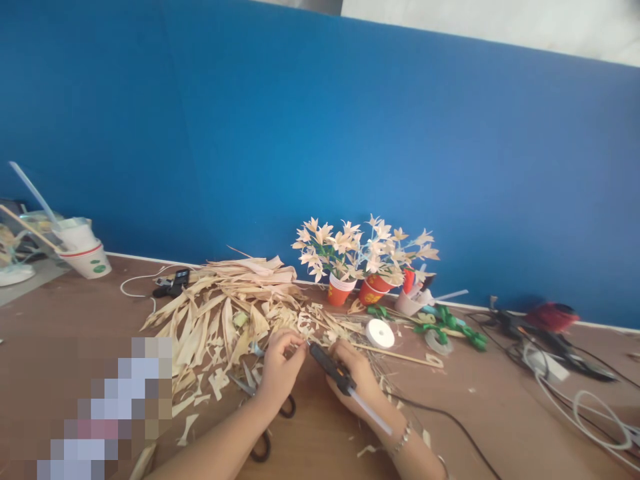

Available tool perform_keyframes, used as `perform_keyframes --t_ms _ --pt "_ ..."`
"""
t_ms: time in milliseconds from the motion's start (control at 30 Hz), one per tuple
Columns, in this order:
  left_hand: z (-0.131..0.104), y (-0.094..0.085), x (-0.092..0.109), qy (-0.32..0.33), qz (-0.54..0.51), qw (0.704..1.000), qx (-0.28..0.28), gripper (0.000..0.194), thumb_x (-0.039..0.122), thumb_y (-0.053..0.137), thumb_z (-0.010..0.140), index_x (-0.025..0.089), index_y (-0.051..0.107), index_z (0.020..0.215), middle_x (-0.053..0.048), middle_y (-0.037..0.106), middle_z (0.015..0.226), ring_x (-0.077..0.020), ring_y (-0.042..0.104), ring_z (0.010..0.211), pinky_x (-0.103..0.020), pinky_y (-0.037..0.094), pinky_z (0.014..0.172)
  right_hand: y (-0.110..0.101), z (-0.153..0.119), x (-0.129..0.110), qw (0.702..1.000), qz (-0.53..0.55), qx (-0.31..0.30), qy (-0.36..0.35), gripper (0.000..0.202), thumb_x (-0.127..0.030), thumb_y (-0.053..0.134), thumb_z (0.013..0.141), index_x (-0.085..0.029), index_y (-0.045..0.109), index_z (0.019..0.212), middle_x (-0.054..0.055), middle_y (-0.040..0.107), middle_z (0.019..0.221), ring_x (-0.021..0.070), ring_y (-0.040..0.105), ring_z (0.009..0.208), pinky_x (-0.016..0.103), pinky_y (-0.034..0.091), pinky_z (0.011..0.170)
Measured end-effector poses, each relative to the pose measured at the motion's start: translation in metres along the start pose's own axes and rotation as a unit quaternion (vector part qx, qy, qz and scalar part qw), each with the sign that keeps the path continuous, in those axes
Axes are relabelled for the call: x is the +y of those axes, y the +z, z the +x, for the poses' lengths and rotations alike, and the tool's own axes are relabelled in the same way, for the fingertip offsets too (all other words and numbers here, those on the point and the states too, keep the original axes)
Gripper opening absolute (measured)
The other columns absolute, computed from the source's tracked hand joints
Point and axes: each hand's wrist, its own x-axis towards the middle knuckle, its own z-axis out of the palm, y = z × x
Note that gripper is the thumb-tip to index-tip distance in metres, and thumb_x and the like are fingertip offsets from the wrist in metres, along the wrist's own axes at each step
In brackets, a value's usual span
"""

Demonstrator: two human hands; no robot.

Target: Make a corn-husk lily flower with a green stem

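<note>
My right hand is wrapped round a black hot glue gun, with a pale glue stick poking out of its back end. The nozzle points toward the fingertips of my left hand. Those fingers are pinched together close to the nozzle; whatever they hold is too small to make out. Partly under my left wrist lie scissors with black handles. Dried pale husks and cut scraps spread beyond and left of my left hand. A white ribbon roll lies just past my right hand.
Husk flowers stand in orange paper cups by the blue partition. Green tape pieces lie right of them. A black cord trails rightward; white cables tangle at far right. White cups stand at left.
</note>
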Motion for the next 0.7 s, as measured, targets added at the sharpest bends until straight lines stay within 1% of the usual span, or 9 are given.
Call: perform_keyframes --t_ms 200,433,700 --pt "0.0003 -0.0005 0.0002 0.002 0.004 1.0 -0.004 0.014 0.018 0.055 0.075 0.02 0.057 0.061 -0.002 0.059 0.072 -0.0184 0.056 0.075 -0.031 0.045 0.07 -0.0001 0.0002 -0.0001 1.0 -0.004 -0.002 -0.002 0.018 -0.005 0.05 0.064 -0.021 0.041 0.068 0.0 0.048 0.072 0.0153 0.049 0.065 0.023 0.038 0.058" --pt "0.0 -0.0003 0.0003 -0.005 0.001 1.0 -0.005 0.013 0.018 0.054 0.074 0.02 0.057 0.062 -0.002 0.059 0.074 -0.0184 0.056 0.075 -0.03 0.045 0.068 -0.0007 0.0008 -0.0015 1.0 -0.001 0.004 -0.007 0.021 -0.002 0.048 0.06 -0.021 0.043 0.068 0.001 0.049 0.072 0.0161 0.05 0.066 0.023 0.039 0.058" --pt "0.0001 0.0 -0.0011 -0.003 -0.004 1.0 -0.009 0.014 0.017 0.054 0.075 0.02 0.057 0.062 -0.001 0.058 0.072 -0.0176 0.056 0.075 -0.03 0.044 0.069 0.0003 -0.0006 0.0012 1.0 0.0 -0.005 -0.004 0.019 -0.004 0.049 0.064 -0.021 0.042 0.069 0.001 0.049 0.073 0.0159 0.05 0.066 0.024 0.039 0.059"
